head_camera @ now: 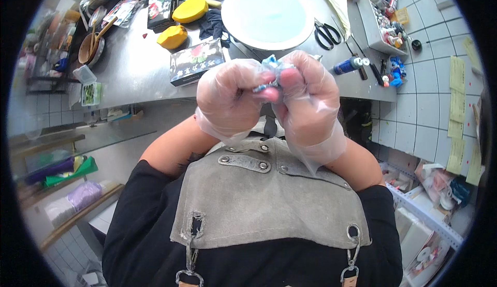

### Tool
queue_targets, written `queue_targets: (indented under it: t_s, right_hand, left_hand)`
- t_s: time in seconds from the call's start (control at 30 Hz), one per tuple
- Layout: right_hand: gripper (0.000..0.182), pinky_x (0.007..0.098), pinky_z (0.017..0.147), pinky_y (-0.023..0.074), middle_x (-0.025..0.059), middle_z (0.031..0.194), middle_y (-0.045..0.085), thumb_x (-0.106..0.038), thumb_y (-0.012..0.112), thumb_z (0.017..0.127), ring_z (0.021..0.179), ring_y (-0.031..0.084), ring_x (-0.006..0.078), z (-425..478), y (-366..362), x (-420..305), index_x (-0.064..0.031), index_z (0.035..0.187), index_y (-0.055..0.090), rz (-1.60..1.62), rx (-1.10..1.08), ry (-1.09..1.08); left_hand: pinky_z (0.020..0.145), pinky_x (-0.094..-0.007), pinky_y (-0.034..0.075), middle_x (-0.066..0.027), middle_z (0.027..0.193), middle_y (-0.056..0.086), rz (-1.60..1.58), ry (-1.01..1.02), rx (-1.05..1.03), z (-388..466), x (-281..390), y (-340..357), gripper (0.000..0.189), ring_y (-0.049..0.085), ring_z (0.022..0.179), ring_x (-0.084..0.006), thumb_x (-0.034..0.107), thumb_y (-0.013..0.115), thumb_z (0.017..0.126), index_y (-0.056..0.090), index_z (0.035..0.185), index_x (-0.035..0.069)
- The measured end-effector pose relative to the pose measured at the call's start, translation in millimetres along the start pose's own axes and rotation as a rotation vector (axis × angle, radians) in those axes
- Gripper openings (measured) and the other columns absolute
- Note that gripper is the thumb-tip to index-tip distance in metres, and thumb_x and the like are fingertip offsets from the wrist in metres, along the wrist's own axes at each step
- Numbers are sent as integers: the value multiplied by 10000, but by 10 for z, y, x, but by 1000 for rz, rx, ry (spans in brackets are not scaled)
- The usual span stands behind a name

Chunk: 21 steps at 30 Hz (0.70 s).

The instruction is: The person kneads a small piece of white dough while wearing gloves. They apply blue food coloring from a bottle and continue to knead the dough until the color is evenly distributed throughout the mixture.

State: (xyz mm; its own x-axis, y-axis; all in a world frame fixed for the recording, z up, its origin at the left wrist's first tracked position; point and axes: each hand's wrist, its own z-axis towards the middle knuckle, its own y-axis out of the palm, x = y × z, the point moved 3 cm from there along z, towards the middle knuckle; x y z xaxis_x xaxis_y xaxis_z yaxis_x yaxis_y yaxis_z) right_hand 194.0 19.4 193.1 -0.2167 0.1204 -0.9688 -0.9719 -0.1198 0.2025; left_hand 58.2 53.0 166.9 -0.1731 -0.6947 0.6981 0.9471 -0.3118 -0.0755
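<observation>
Both of my hands wear thin clear plastic gloves and meet in front of my chest, above the near edge of the steel table. Between thumb and fingers, my left hand (233, 96) pinches a small crumpled blue-and-white piece (270, 60), whose material I cannot tell. My right hand (310, 96) grips the same piece from the other side, its fingers curled. Most of the piece is hidden by my fingertips. Just beyond my hands stands a large round white basin (268, 15) with a pale bluish inside. A dark box with strawberry pictures (197, 62) lies to the left of it.
Two yellow peeled fruits (190, 10), likely mangoes, and a dark cloth (211, 25) lie left of the basin. On its right are black-handled scissors (327, 34), a filled piping bag (336, 1), a blue bottle (347, 65) and a white bin of small bottles (382, 27). A wooden bowl (92, 48) stands far left.
</observation>
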Motion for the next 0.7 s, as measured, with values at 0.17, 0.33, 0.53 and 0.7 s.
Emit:
queue_targets:
  t_s: [0.17,0.33,0.53,0.7]
  right_hand:
    - [263,189,501,394,10,719,548,-282,466,1015,583,504,63,32,-240,-177,-47,930,551,341,-95,146]
    - [385,216,516,431,118,979,627,-354,420,1019,616,542,107,40,-555,-320,-2,1094,554,203,-156,-54]
    - [306,209,571,480,184,1262,575,-198,473,1005,722,587,111,-21,-880,-421,24,1204,543,11,-179,-284]
    - [293,210,554,489,144,1165,603,-203,489,998,781,606,110,-52,-1166,-513,-2,1207,531,265,-67,-191]
  left_hand:
    - [707,-228,499,-71,988,623,-471,-348,229,102,249,333,307,591,851,-93,245,591,956,540,1143,7]
    - [768,-252,515,-122,1153,592,-395,-324,183,178,375,539,403,583,965,-122,185,518,986,445,1331,-9]
    - [989,-327,453,-177,1339,520,-306,-383,188,183,443,792,465,555,1162,-202,182,525,984,408,1390,-11]
    - [1065,-441,360,-211,1415,430,-384,-408,197,314,390,989,935,453,1286,-309,722,491,830,356,1417,7]
